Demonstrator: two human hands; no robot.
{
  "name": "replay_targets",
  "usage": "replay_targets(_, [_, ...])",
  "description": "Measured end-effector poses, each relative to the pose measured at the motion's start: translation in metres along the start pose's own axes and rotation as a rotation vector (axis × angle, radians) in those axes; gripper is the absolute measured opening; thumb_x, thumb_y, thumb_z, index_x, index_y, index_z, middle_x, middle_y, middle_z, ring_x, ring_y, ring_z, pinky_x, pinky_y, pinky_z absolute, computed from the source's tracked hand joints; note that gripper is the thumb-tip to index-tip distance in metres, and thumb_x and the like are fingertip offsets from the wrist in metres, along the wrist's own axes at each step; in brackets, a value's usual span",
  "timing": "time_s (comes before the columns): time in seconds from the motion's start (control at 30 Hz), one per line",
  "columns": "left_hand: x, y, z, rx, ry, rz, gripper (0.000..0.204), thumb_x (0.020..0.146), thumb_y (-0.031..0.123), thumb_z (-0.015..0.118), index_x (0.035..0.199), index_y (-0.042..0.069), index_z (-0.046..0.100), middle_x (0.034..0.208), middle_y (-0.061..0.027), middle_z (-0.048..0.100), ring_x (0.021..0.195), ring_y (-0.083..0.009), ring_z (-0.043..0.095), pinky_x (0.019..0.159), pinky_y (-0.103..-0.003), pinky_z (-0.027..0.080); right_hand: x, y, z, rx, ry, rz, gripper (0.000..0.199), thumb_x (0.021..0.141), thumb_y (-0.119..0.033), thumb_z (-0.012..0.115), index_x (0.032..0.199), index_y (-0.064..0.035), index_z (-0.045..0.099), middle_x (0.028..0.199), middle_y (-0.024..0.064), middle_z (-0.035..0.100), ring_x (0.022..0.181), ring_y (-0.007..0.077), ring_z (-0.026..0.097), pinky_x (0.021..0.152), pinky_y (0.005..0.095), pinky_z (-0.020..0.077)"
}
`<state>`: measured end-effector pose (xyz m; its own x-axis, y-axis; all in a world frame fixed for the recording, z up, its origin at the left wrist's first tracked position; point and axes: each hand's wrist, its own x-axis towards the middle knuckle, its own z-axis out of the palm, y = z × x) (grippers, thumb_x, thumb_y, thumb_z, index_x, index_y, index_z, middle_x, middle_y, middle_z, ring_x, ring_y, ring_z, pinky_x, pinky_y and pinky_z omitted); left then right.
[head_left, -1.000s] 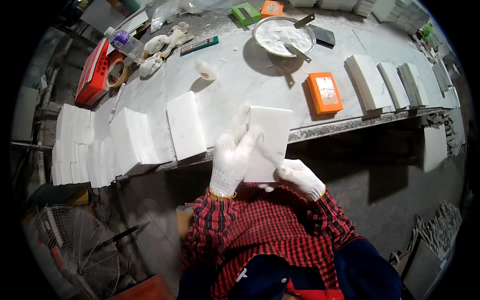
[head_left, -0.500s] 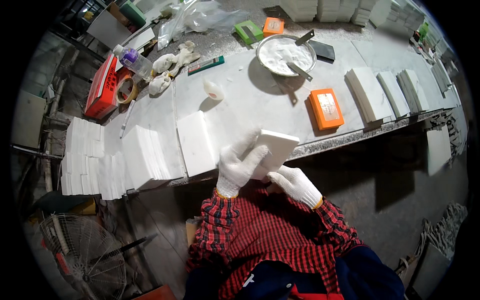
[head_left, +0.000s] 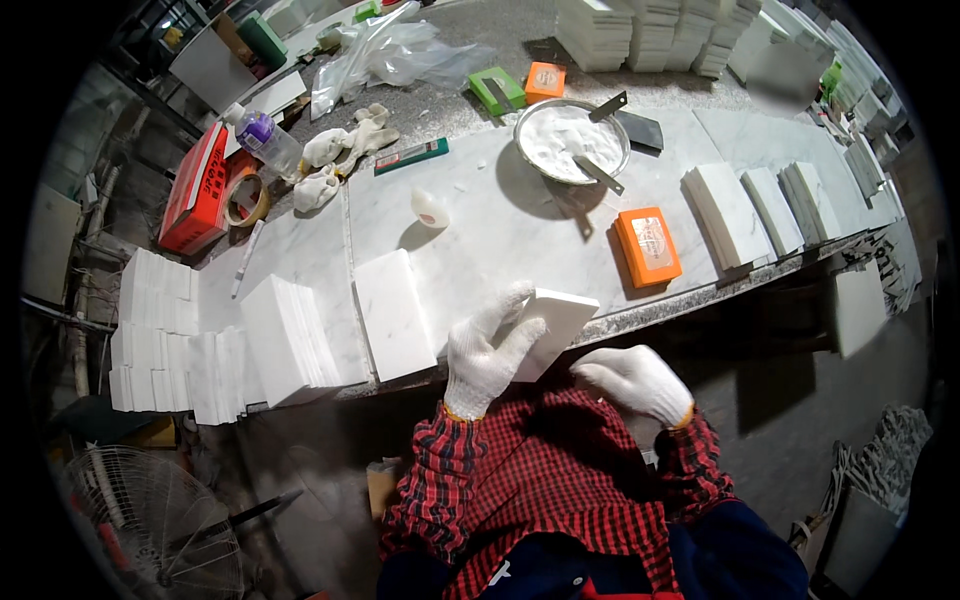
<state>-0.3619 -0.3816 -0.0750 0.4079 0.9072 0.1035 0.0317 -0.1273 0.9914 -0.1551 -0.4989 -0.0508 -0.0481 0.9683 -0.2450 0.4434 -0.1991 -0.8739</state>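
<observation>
**White rectangular stone tile (head_left: 563, 318) held tilted**

The white-gloved left hand (head_left: 482, 356) clamps it at the near edge of the white marble worktop (head_left: 515, 235). The white-gloved right hand (head_left: 637, 384) curls apart, to the right; its grip I cannot tell. Probably a handling step, calling next for a steady left hold.

Left hand (head_left: 485, 350), in a white knit glove, is gripping a white marble tile (head_left: 562, 322) by its left side, tilted, right around the table edge. Right hand (head_left: 640, 385), same kinda glove, is curled up near the tile but not touching it, can't tell if anything's in there. Another pale slab (head_left: 395, 315) lies flat on the marble tabletop (head_left: 480, 235), just left, with a little white bottle (head_left: 429, 210) behind it. Farther back there's a metal bowl (head_left: 560, 180) of white powder (head_left: 558, 135), plus an orange box (head_left: 647, 247) nearer, off right.
</observation>
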Motion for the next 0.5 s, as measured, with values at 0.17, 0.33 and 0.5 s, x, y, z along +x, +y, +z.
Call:
replay_targets(0.17, [-0.001, -0.001, 0.000, 0.026, 0.028, -0.002, 0.041, 0.085, 0.009, 0.080, 0.124, 0.000, 0.069, 0.111, -0.0182, 0.075, 0.102, -0.0213, 0.073, 0.091, -0.032, 0.057, 0.003, -0.026, -0.047, 0.329, 0.379, 0.089, 0.024, 0.099, -0.013, 0.060, 0.113, 0.0022, 0.072, 0.090, 0.0076, 0.074, 0.077, 0.0111, 0.068, 0.071, 0.0260, 0.0540])
replay_targets(0.33, [0.002, -0.001, 0.002, 0.028, 0.041, 0.016, 0.040, 0.085, 0.010, 0.080, 0.123, 0.001, 0.070, 0.109, -0.0172, 0.076, 0.100, -0.0212, 0.073, 0.089, -0.032, 0.057, 0.065, -0.025, -0.079, -0.085, 0.772, -0.216, 0.039, 0.097, -0.024, 0.067, 0.130, -0.0046, 0.065, 0.102, 0.0139, 0.073, 0.082, 0.0176, 0.071, 0.070, 0.0316, 0.0544])
replay_targets(0.5, [0.001, -0.006, 0.002, 0.003, 0.058, -0.019, 0.040, 0.086, 0.010, 0.079, 0.124, 0.002, 0.070, 0.109, -0.0164, 0.076, 0.099, -0.0203, 0.073, 0.089, -0.032, 0.057, 0.106, -0.030, -0.087, -0.601, 0.737, -0.098, 0.055, 0.093, -0.041, 0.069, 0.141, -0.0169, 0.056, 0.105, 0.0155, 0.068, 0.086, 0.0319, 0.069, 0.076, 0.0431, 0.0546])
